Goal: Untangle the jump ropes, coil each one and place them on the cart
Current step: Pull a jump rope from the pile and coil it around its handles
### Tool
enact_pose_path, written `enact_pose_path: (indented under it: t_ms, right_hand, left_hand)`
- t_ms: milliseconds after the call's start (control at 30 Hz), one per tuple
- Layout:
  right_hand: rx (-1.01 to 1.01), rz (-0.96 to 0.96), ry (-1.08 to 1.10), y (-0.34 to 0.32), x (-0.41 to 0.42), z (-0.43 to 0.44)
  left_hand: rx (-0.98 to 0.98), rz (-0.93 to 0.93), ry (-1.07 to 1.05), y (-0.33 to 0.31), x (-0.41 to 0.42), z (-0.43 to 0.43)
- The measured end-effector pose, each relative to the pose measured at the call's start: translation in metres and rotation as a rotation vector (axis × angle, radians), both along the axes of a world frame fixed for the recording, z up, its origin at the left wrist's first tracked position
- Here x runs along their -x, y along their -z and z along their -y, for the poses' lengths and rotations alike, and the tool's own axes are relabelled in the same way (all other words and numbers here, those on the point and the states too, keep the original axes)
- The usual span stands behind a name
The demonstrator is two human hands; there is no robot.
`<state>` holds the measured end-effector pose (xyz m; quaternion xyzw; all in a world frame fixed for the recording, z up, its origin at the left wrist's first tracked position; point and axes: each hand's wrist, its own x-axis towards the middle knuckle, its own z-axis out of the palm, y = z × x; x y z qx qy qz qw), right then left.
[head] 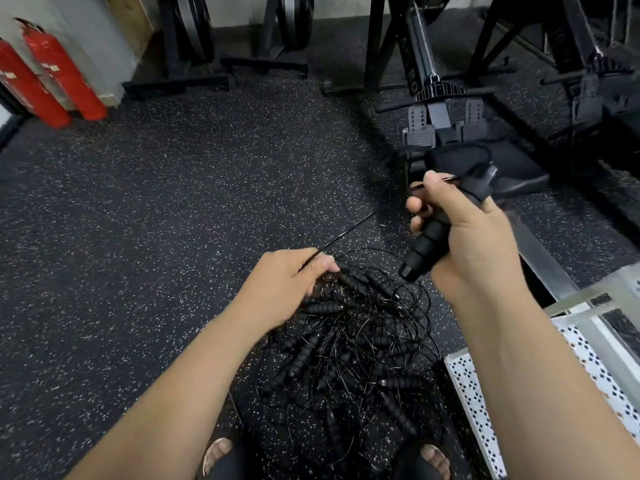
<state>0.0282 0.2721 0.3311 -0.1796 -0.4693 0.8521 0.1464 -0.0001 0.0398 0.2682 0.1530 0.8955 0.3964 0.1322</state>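
Right grip (464,230) tight around rope handle (425,249), long axis diagonal, butt down-left; left grip (287,282) pinching cord (346,233).

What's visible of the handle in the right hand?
The handle is black, ribbed and foam-like, raised above the tangled pile on the floor. The right hand curls round its middle. Its lower end points down-left and its upper end sticks out up-right past the thumb, where a thin cable shows.

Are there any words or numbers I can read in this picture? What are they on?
None can be read.
Red fire extinguishers: pale labels, too blurred to read.
Jump rope handle in the right hand, cord in the left hand: no writing shows.
Cart: no writing shows.
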Motion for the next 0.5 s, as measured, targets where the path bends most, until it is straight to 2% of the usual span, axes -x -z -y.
enact_pose_path:
  t_ms: [100, 233, 500]
  right_hand:
    - [-0.027, 0.11, -0.178, 0.012, 0.002, 0.009]
    - [-0.235, 0.243, -0.436, 0.024, -0.004, 0.032]
    - [-0.436, 0.191, -0.44, 0.03, -0.007, 0.053]
  left_hand:
    - [-0.013, -0.031, 0.008, 0.002, -0.004, -0.004]
    - [-0.049, -0.081, 0.001, -0.004, -0.006, -0.007]
    - [-0.031, -0.005, -0.005, -0.006, -0.006, -0.007]
